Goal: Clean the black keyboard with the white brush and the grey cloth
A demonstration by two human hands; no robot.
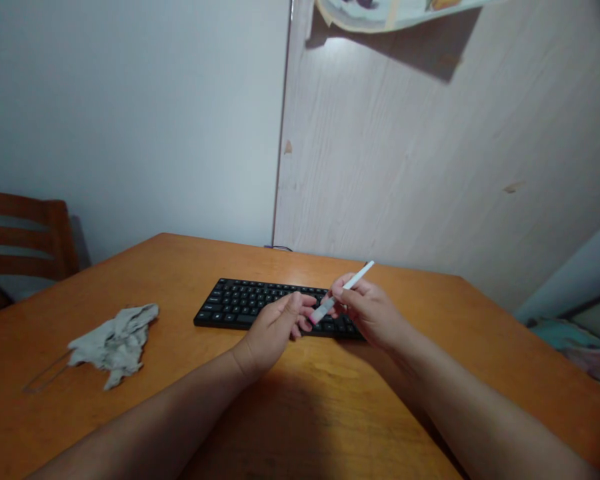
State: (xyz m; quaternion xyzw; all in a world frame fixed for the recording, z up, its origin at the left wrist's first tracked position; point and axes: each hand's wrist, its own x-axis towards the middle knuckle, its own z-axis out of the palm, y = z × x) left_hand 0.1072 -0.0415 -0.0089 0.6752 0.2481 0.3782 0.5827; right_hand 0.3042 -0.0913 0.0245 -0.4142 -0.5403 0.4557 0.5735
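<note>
My right hand (367, 308) is closed around a thin white pen-like stick (356, 277) that slants up to the right, its lower end grey with a pink tip. My left hand (275, 328) is curled, and its thumb and fingers pinch that lower end. Both hands hover just over the near right part of a black keyboard (240, 303), which lies flat on the orange wooden table (300, 407).
A crumpled grey cloth (114, 343) lies on the table to the left. A wooden chair (25, 233) stands at the far left. A white wall and a pale wood-grain panel rise behind the table, with paper hanging at the top.
</note>
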